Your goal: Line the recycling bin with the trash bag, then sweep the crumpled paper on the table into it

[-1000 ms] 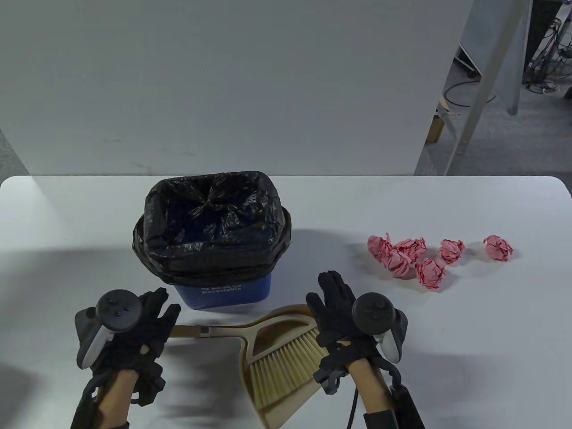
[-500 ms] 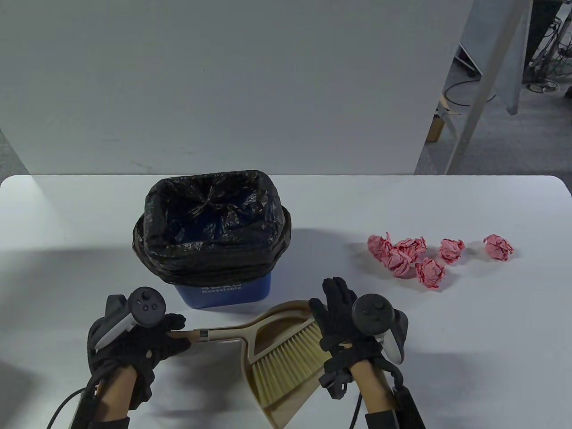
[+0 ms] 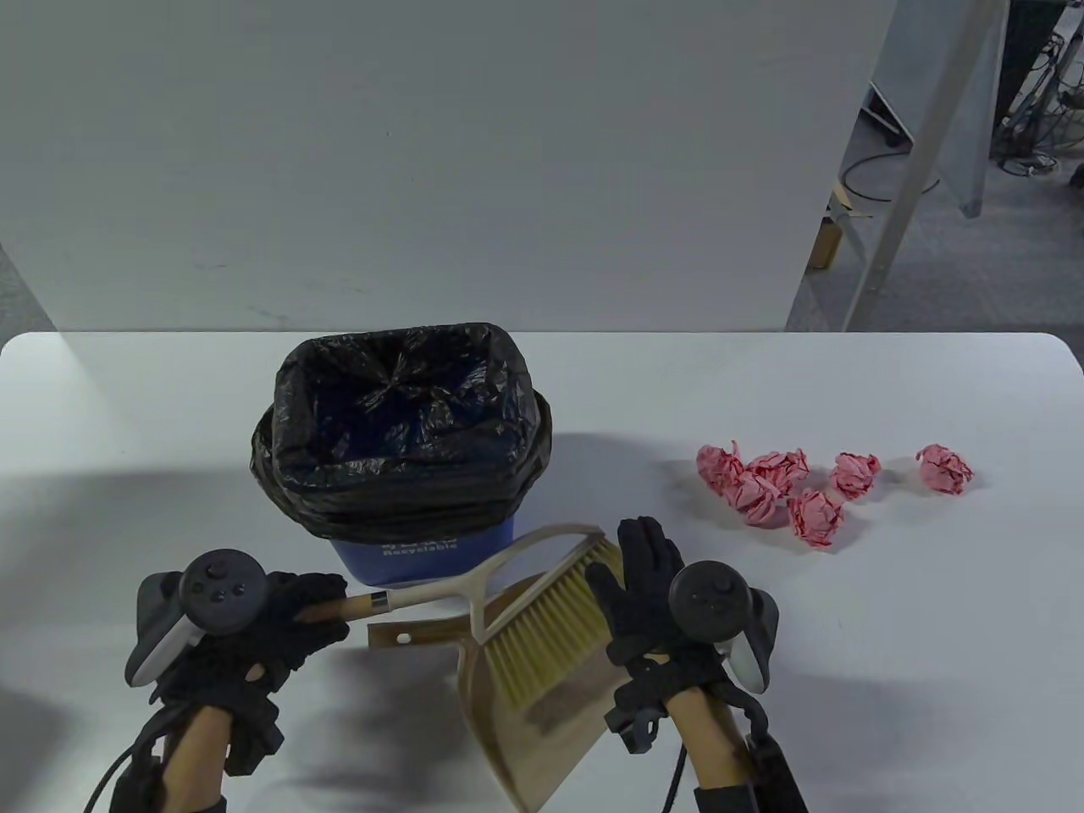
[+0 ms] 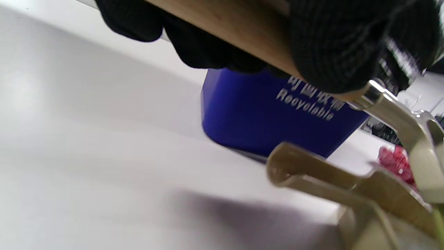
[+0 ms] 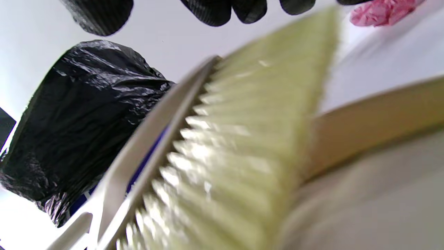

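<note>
The blue recycling bin (image 3: 423, 555) stands left of centre, lined with a black trash bag (image 3: 398, 440) folded over its rim. Several pink crumpled paper balls (image 3: 788, 491) lie to the right. My left hand (image 3: 288, 610) grips the wooden handle of the brush (image 3: 550, 627), which is raised at a slant above the tan dustpan (image 3: 517, 720). My right hand (image 3: 644, 584) has straight fingers at the dustpan's right side, beside the bristles. The left wrist view shows fingers (image 4: 329, 41) curled round the handle in front of the bin (image 4: 270, 114). Bristles (image 5: 242, 139) fill the right wrist view.
The dustpan's handle (image 3: 406, 633) lies flat on the white table (image 3: 889, 610), pointing left under the brush. A grey wall panel stands behind the table's far edge. Bare table surface lies between the dustpan and the paper balls.
My left hand closed round the brush handle and lifted the brush out of the dustpan, its head swinging up toward the bin. My right hand edged slightly forward.
</note>
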Demonstrator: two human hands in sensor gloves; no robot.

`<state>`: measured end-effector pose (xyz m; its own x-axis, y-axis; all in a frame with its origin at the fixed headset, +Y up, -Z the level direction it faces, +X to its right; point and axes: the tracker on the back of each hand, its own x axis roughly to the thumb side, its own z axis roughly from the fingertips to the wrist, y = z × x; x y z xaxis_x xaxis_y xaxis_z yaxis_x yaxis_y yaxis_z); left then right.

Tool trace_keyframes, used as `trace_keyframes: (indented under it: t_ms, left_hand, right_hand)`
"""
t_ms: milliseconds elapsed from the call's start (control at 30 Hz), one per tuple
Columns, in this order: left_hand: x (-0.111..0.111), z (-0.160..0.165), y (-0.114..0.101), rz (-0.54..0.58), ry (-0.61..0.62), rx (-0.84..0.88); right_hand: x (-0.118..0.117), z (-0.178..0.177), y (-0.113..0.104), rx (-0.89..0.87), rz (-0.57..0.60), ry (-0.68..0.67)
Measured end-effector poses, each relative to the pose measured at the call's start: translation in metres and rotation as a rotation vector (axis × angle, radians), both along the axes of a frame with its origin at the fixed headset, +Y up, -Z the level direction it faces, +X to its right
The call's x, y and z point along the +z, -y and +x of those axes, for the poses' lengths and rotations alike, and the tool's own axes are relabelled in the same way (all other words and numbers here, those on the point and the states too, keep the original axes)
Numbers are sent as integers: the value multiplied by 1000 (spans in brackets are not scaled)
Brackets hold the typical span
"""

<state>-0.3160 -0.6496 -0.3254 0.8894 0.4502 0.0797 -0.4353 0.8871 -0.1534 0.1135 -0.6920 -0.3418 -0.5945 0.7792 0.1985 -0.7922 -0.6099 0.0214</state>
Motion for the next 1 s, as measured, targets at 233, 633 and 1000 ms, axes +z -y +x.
trace_keyframes:
  t_ms: [233,633,1000]
  left_hand:
    - [5,49,-9,139,-17,-20]
    - [-20,182,-12,45,14,110]
    - [-33,225,45,-371,346,985]
  right_hand:
    - [10,2,-16,26,156,66]
    - [26,-15,-23,100,277,-7]
    - [9,-3,1,-336,-3,33]
